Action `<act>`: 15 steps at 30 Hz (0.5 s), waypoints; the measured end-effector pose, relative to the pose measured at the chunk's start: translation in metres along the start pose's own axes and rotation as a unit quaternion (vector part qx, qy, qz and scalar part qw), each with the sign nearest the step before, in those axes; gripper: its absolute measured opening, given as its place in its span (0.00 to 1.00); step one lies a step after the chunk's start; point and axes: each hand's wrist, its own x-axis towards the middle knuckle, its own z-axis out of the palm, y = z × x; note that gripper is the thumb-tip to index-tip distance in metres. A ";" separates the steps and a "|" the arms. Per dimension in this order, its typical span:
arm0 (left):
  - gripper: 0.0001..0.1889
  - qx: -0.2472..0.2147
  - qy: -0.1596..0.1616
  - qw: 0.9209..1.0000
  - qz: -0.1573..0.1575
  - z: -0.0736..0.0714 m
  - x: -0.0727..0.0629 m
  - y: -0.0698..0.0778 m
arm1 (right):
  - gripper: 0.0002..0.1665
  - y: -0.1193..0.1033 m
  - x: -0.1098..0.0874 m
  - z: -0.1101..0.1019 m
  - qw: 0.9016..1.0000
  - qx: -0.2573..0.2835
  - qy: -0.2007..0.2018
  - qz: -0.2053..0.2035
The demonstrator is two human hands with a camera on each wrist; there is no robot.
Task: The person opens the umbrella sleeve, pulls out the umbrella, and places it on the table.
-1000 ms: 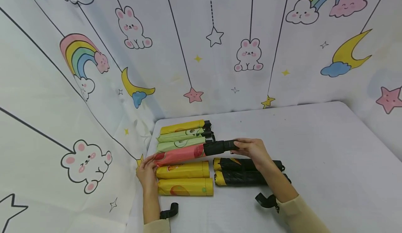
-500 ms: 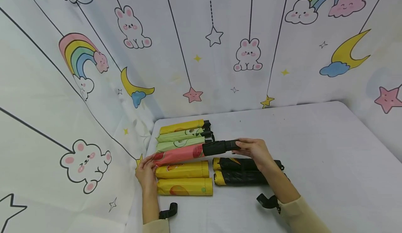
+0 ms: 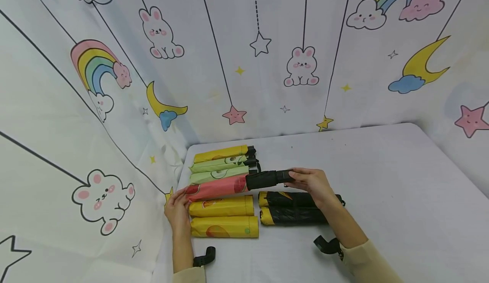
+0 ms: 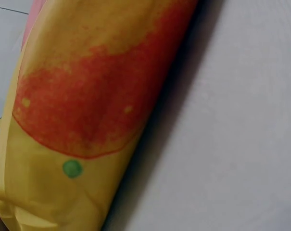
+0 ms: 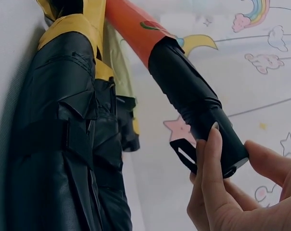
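Note:
A folded black umbrella [image 3: 263,180] sticks partly out of a red watermelon-print umbrella cover [image 3: 219,188], tilted and raised above the row below. My left hand [image 3: 177,211] holds the closed left end of this cover. With thumb and fingertips my right hand [image 3: 311,185] pinches the end of the umbrella's handle [image 5: 224,144]; a wrist strap [image 5: 184,154] hangs beside it in the right wrist view. Most of the umbrella is hidden inside the cover. Under the left hand lie two yellow fruit-print covers [image 3: 224,227], one filling the left wrist view.
Two folded black umbrellas with yellow ends [image 3: 294,216] lie under my right forearm. Behind the red cover are two green avocado-print covers [image 3: 219,174] and a yellow one [image 3: 220,153], with black ends showing. A cartoon-print curtain [image 3: 214,62] surrounds the white table [image 3: 382,181].
My right hand has moved slightly right with the handle, and a little more of the black umbrella shows outside the red cover. The left hand stays at the cover's end.

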 end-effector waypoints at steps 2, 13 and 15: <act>0.18 0.003 -0.001 1.000 0.006 -0.002 0.003 -0.005 | 0.30 0.000 -0.001 0.000 1.000 0.005 -0.003 -0.001; 0.20 -0.003 0.008 1.000 0.017 -0.001 0.002 -0.006 | 0.30 -0.002 -0.002 -0.004 1.000 0.015 -0.001 -0.003; 0.20 -0.005 0.007 1.000 0.019 0.000 0.002 -0.007 | 0.31 -0.002 -0.002 -0.004 1.000 0.018 -0.001 -0.003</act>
